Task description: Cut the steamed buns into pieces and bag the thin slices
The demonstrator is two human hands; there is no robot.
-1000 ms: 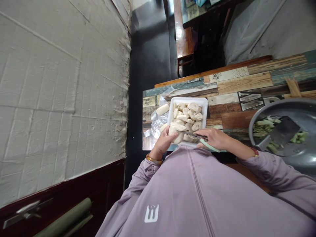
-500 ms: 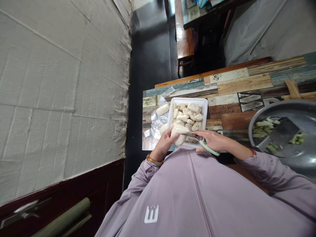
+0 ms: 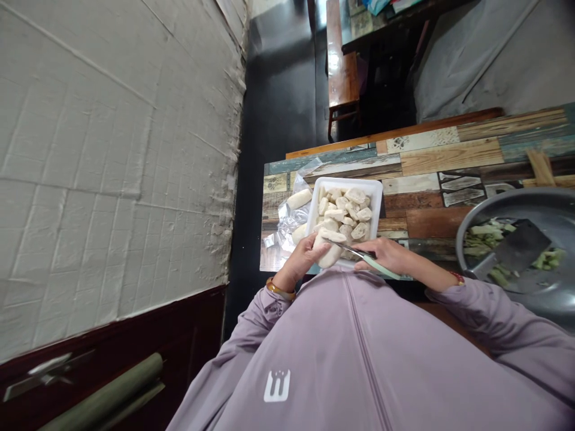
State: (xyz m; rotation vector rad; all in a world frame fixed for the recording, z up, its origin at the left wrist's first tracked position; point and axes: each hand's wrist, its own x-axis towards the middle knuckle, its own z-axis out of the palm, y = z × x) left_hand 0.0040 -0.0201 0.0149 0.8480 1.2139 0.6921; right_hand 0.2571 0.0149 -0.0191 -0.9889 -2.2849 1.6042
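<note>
Both arms bent inward, left fingers curled in a grip, right fingers wrapped close opposite

Jacket: dusty lilac, plain cloth. Full-length front zip, tone slightly darker. White emblem low on wearer's left side, roughly square, lilac strokes cut through. Long sleeves, same lilac; left sleeve creased near cuff. Left wrist: glossy amber-brown bangle. Right wrist: narrow red bracelet, detail too small to read.

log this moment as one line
left hand: holding pale oblong piece | right hand: gripping mint-green-handled metal scissors | beneath: white rectangular tray, pale cut pieces inside
</note>
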